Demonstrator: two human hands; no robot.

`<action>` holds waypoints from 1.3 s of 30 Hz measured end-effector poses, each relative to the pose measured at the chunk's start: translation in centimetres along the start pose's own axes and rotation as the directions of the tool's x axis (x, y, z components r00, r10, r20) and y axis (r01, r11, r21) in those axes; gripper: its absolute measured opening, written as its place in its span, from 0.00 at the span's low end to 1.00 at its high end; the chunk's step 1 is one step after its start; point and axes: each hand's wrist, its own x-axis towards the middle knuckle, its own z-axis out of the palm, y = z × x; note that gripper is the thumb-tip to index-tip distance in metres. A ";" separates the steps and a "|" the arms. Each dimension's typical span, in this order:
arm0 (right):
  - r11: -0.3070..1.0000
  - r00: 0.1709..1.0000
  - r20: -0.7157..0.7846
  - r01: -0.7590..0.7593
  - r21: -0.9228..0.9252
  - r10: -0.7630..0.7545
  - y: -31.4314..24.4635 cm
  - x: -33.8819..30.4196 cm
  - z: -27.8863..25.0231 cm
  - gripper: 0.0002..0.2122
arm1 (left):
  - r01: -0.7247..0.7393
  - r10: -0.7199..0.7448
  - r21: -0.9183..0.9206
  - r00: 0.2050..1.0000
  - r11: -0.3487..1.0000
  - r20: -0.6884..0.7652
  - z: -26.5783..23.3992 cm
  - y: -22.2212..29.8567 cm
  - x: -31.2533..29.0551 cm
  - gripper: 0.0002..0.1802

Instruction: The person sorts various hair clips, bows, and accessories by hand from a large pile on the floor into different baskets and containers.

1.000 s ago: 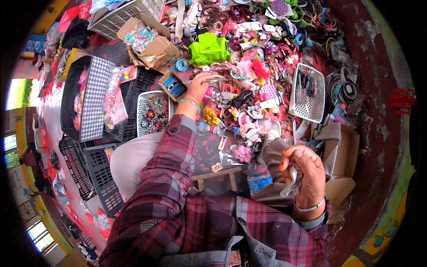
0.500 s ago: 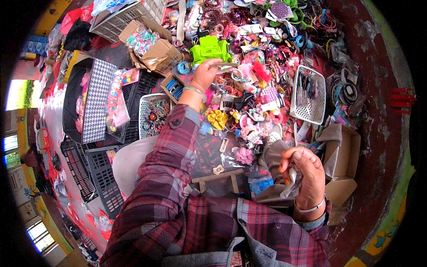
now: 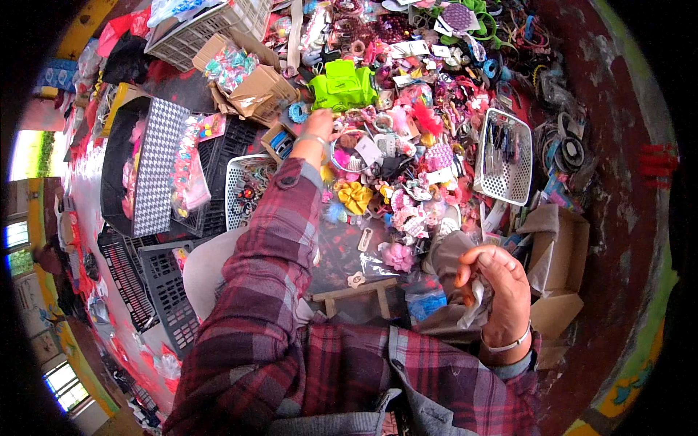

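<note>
My left hand (image 3: 320, 128) reaches over the near-left side of a large heap of hair accessories, just below a bright green plastic case (image 3: 342, 85). Its fingers look closed at the edge of a thin hoop like a headband (image 3: 335, 154), beside a pale card tag (image 3: 368, 150); the fingertips are partly hidden. My right hand (image 3: 503, 294) is raised over my lap on the right, with fingers curled round a crumpled whitish scrap (image 3: 475, 309). A yellow fabric flower (image 3: 354, 197) and a pink pompom flower (image 3: 398, 256) lie at the heap's near edge.
On the right stand a white perforated basket (image 3: 504, 156) with dark slim pieces and an open cardboard box (image 3: 563, 247). At left are another white basket (image 3: 240, 178), a houndstooth box (image 3: 155, 166), black crates (image 3: 171, 294) and a carton (image 3: 265, 91) of small packets.
My left hand has drawn back toward me and slightly left from beside the green case. The hoop and card tag now show below and right of it. My right hand has hardly moved.
</note>
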 end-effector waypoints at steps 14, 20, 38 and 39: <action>0.998 0.996 -0.063 -0.060 -0.020 0.059 0.4 1.0 0.4 0.13 | 0.276 -0.284 -0.077 0.951 0.958 -0.124 -0.8 -13.7 -0.7 0.05; 0.998 0.999 -0.030 -0.019 -0.056 0.018 0.4 1.1 0.6 0.13 | 0.194 -0.242 -0.408 0.968 0.892 -0.068 -1.6 -11.6 -1.4 0.04; 0.968 0.966 0.113 0.242 -0.071 -0.233 1.5 1.8 1.2 0.11 | 0.158 -0.103 -0.195 0.958 0.968 0.266 0.0 7.5 -15.0 0.10; 0.968 0.970 0.097 0.233 -0.090 -0.224 1.7 2.2 1.1 0.10 | 0.156 -0.106 -0.159 0.953 0.975 0.282 0.2 8.2 -15.8 0.09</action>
